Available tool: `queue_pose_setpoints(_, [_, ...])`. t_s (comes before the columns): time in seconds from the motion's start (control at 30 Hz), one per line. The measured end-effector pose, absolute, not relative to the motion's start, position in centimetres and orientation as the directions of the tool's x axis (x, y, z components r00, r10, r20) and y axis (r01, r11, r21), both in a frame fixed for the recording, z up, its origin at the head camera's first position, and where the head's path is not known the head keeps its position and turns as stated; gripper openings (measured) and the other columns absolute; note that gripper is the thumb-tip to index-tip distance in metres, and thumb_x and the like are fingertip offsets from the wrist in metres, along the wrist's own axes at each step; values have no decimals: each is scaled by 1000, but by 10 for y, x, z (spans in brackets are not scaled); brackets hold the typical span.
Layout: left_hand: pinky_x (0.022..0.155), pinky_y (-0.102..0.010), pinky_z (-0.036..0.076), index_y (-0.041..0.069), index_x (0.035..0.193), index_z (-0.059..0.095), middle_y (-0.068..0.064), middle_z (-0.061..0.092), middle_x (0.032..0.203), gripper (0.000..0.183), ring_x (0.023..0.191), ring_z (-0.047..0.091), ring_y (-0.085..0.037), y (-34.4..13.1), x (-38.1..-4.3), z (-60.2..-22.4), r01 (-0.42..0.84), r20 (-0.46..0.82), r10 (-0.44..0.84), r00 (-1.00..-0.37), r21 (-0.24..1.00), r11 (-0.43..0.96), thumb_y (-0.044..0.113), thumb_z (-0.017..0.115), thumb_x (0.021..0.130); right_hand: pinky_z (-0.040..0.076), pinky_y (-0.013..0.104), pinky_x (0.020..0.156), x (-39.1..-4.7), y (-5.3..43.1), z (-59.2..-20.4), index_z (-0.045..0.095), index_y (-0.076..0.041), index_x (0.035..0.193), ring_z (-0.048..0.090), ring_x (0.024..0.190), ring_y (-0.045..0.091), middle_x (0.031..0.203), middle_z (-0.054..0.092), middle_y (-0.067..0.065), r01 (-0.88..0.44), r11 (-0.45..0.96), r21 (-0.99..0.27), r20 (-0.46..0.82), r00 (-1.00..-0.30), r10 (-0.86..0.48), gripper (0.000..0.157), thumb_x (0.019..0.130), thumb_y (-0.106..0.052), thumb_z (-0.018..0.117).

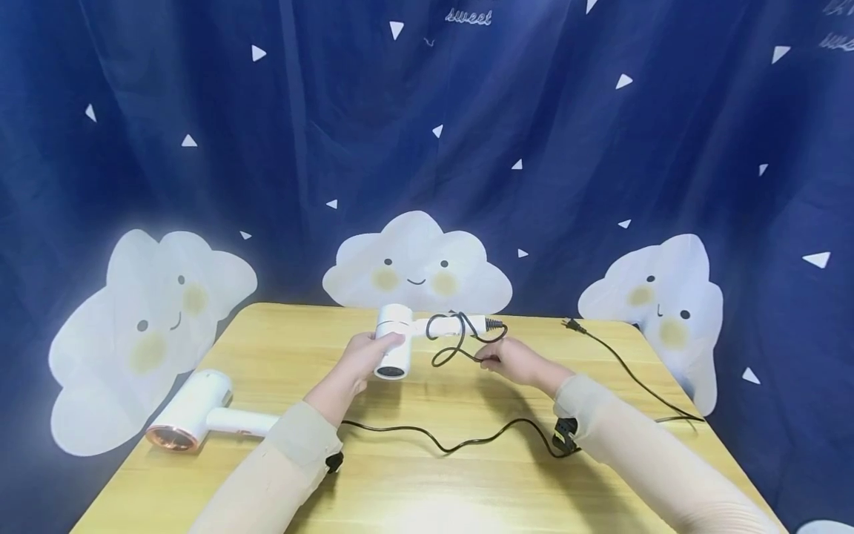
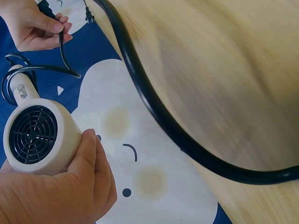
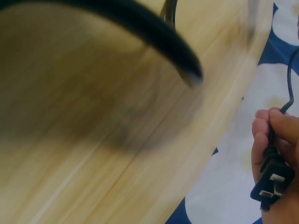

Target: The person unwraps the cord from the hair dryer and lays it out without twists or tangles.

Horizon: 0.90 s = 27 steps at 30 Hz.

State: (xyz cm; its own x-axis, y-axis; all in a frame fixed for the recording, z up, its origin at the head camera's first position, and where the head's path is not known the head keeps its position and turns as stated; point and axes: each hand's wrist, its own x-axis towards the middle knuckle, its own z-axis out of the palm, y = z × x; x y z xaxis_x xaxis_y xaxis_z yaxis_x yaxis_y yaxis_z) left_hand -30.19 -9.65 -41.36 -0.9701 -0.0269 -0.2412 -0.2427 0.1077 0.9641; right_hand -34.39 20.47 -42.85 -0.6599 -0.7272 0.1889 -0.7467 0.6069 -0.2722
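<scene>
In the head view, a white hair dryer is held up above the table, its handle pointing right. My left hand grips it around the barrel. The left wrist view shows the dryer's round black grille facing the camera. Its black cord loops loosely about the handle. To the right of the handle, my right hand pinches that cord just behind the two-pin plug, which hangs by the palm in the right wrist view.
A second white hair dryer with a copper-coloured rim lies on the wooden table at left. Its cord appears to run right beneath both forearms. Another plug lies at the back right. A dark blue curtain hangs behind.
</scene>
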Motion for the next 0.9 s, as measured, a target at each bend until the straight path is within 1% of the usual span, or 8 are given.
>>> queue_pose_setpoints(0.1, [78,-39,46,3,111,56,-10,63,98,58,84,61,-22,-95,-304,-413,-239,-238,-19,-971,965,106,44,70,73,51,34,83,-341,204,-427,69,-3,100,64,93,23,99,68,9,-772,583,-253,199,-631,-750,17,84,-5,64])
queue_pose_setpoints(0.27, [78,-39,47,3,113,54,-10,63,98,60,84,61,-22,-93,-305,-414,-246,-246,-12,-969,963,110,45,70,73,51,31,80,-334,199,-424,70,-9,96,64,90,17,96,69,4,-782,581,-226,164,-618,-769,14,84,-5,64])
queue_pose_setpoints(0.33, [81,-42,45,4,112,55,-9,63,98,59,85,61,-22,-94,-304,-414,-261,-261,-17,-965,959,113,45,70,72,51,30,80,-330,196,-423,70,-11,96,63,90,15,96,69,2,-783,580,-224,147,-616,-774,14,84,-6,64])
queue_pose_setpoints(0.43, [85,-47,43,5,112,55,-8,63,99,59,88,60,-23,-94,-304,-414,-261,-260,-19,-965,957,126,46,70,72,51,28,79,-324,192,-420,70,-12,96,63,90,13,96,69,1,-791,571,-221,140,-605,-784,14,85,-6,64])
queue_pose_setpoints(0.63, [83,-50,43,7,113,56,-7,63,101,63,91,58,-23,-92,-309,-413,-260,-258,-28,-966,955,144,50,70,70,52,27,75,-312,185,-406,70,-13,94,63,87,11,95,69,1,-799,562,-214,146,-595,-790,14,84,-5,64])
queue_pose_setpoints(0.77, [79,-42,46,7,112,56,-8,62,100,61,88,59,-22,-93,-310,-413,-254,-252,-33,-967,956,147,50,70,70,51,25,73,-306,182,-398,70,-14,92,61,84,7,93,68,-2,-801,565,-201,125,-593,-796,12,85,-6,63])
queue_pose_setpoints(0.87, [74,-34,47,6,112,57,-8,62,99,59,85,60,-22,-93,-310,-413,-241,-239,-30,-971,960,140,47,70,71,51,26,74,-302,181,-392,70,-13,93,62,86,9,94,68,-2,-803,563,-193,131,-590,-797,13,85,-6,64])
queue_pose_setpoints(0.9, [74,-34,47,6,112,56,-8,62,100,59,86,60,-22,-94,-309,-413,-240,-239,-28,-971,961,140,47,70,72,52,26,76,-301,181,-391,70,-12,95,63,87,11,95,68,-1,-801,567,-192,131,-594,-794,13,85,-6,64])
